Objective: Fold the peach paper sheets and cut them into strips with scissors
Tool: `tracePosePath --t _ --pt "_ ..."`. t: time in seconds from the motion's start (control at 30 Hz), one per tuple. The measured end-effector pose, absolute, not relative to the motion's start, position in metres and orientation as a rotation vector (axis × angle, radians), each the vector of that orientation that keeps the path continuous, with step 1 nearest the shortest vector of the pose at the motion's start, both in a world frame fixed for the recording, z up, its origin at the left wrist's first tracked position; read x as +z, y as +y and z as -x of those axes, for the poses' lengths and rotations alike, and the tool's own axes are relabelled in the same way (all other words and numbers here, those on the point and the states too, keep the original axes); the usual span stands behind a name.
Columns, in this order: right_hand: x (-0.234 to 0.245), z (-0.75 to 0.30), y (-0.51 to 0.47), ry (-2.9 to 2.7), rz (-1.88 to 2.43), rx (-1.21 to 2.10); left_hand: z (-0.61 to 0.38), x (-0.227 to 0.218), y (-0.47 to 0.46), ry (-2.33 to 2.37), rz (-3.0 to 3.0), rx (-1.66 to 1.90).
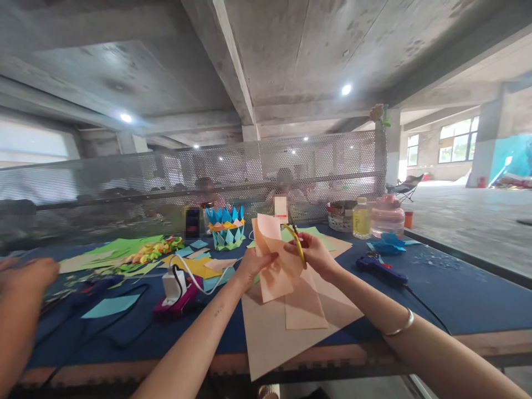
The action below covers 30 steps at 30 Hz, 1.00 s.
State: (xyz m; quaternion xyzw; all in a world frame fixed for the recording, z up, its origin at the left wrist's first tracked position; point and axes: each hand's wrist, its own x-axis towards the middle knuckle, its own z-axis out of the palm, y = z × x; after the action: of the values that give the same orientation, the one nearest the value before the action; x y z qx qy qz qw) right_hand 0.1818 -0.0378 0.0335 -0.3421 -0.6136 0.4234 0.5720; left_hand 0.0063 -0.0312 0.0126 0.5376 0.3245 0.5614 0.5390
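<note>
From the head camera, the lower half of the frame is filled by a long bench (457, 293) covered in dark blue cloth, with a bare wooden edge along the bottom. A grey perforated mesh screen (166, 172) stands along its far side, and blurred people sit behind it. Above is a raw concrete ceiling with beams and small round lamps. At the upper right the room opens onto a bare floor, pillars and a bright window (457, 141).

In the centre of the frame the left hand (252, 266) pinches a peach sheet (272, 277) between thumb and fingers and holds it upright above the bench. The right hand (318, 254) is closed through the yellow handles of the scissors (298, 244), whose blades meet the sheet's upper right edge. Larger peach sheets (270, 338) lie flat beneath, overhanging the near edge.

At the centre left, a purple and white glue gun (178, 296) lies among coloured paper scraps. A folded blue paper basket (226, 227) stands just behind the raised sheet. To the right lie a blue glue gun (378, 267), a yellow bottle (361, 219) and a pink jar (387, 216). The bottle's label is too small to read.

At the left edge of the frame, another person's hand (25, 280) rests by the bench.
</note>
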Motion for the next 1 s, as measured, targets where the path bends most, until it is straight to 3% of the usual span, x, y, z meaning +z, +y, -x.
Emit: tracePosePath --t 0.7,1.0 --pt "0.03 -0.206 -0.015 -1.263 0.98 0.833 0.014 0.011 -0.005 0.91 -1.001 1.537" --pt "0.023 -0.214 -0.002 -1.305 1.051 0.7 0.018 0.026 -0.02 0.807 -1.002 1.214"
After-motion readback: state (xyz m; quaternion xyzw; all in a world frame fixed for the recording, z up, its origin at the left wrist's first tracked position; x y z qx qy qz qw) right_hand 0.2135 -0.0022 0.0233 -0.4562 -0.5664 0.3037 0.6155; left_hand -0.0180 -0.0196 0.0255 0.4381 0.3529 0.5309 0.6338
